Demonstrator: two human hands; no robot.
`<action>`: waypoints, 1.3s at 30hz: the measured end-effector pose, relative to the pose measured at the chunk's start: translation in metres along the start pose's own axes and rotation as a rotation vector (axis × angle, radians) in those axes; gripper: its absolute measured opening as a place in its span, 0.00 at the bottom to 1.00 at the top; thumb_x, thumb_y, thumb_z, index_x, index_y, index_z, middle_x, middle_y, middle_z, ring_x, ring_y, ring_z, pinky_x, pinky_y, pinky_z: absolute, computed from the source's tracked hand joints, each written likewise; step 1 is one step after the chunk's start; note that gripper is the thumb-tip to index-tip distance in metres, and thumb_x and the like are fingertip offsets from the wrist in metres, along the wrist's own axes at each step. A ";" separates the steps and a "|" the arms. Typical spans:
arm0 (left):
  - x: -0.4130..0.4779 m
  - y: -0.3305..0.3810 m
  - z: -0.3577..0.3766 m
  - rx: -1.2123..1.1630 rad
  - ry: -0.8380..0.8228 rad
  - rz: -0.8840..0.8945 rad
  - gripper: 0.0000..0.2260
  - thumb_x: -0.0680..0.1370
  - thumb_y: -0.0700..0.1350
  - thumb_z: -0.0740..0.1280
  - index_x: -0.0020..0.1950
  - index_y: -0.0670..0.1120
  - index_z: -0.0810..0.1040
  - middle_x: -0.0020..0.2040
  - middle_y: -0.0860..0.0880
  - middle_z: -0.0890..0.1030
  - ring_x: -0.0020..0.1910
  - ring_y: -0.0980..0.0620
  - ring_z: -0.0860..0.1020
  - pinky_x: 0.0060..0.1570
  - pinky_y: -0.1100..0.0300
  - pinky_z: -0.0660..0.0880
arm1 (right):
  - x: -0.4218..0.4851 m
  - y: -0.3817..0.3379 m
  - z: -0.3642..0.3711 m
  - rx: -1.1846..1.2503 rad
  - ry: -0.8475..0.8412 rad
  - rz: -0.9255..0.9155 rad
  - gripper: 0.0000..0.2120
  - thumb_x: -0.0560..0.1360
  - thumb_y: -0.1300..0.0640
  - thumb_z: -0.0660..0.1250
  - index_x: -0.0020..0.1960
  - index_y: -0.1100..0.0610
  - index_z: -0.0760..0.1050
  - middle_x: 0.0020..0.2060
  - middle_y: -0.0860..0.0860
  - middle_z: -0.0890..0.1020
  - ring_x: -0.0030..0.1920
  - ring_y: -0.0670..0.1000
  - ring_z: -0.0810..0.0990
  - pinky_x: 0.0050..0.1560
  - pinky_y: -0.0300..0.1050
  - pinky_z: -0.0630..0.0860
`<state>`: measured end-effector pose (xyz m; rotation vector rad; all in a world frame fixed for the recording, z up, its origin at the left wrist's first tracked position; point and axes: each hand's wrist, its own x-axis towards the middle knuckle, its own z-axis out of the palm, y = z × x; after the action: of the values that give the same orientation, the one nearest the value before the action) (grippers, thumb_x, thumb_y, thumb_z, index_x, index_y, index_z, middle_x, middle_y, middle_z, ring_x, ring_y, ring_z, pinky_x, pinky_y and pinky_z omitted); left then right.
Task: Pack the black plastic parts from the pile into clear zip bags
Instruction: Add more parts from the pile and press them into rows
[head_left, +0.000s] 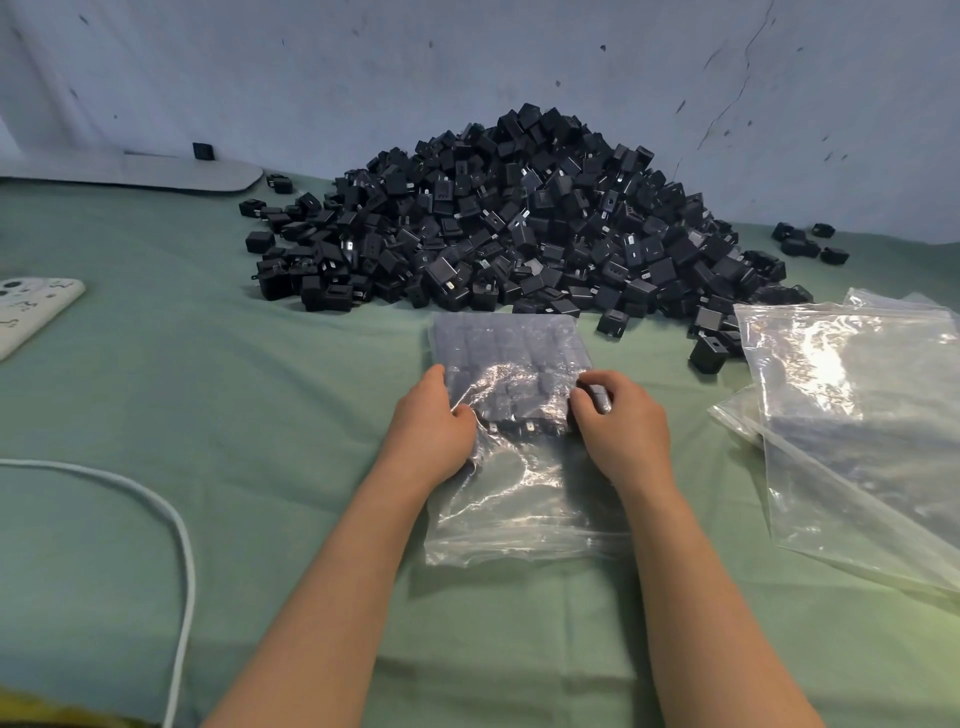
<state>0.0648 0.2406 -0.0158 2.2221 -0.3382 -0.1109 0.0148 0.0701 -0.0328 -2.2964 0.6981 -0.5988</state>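
holding the bag (519, 499) flat on the counter (260, 395), just before the pile (519, 218), left hand (431, 423) and right hand (621, 423) each pinching 1 side, fingers curled into the plastic; likely squaring the parts (519, 415) packed in its far half.

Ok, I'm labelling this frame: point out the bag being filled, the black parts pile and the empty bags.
bag being filled (506, 353): head view, far half, over packed parts.
black parts pile (519, 218): head view, middle of heap.
empty bags (857, 395): head view, top bag's face.
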 end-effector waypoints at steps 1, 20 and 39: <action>0.000 0.001 0.000 0.011 -0.001 -0.004 0.14 0.79 0.40 0.59 0.65 0.44 0.68 0.56 0.47 0.75 0.49 0.50 0.70 0.47 0.60 0.66 | 0.000 0.000 0.000 0.000 0.001 0.001 0.13 0.78 0.53 0.63 0.61 0.52 0.77 0.57 0.50 0.81 0.57 0.52 0.76 0.47 0.39 0.65; 0.002 0.002 0.003 0.007 -0.047 0.000 0.32 0.78 0.49 0.64 0.77 0.43 0.52 0.76 0.45 0.58 0.73 0.47 0.61 0.68 0.55 0.59 | 0.000 0.001 0.001 0.023 -0.015 0.005 0.14 0.78 0.52 0.63 0.62 0.52 0.77 0.58 0.50 0.80 0.59 0.52 0.76 0.50 0.41 0.68; 0.013 -0.004 0.006 -0.123 -0.019 -0.038 0.28 0.79 0.40 0.59 0.77 0.46 0.53 0.75 0.47 0.62 0.72 0.48 0.64 0.65 0.59 0.61 | 0.001 0.002 0.004 -0.002 -0.011 0.004 0.14 0.78 0.50 0.63 0.61 0.51 0.76 0.58 0.50 0.79 0.58 0.52 0.75 0.48 0.40 0.65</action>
<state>0.0765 0.2346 -0.0220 2.1068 -0.2919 -0.1691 0.0168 0.0702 -0.0364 -2.2982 0.6979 -0.5831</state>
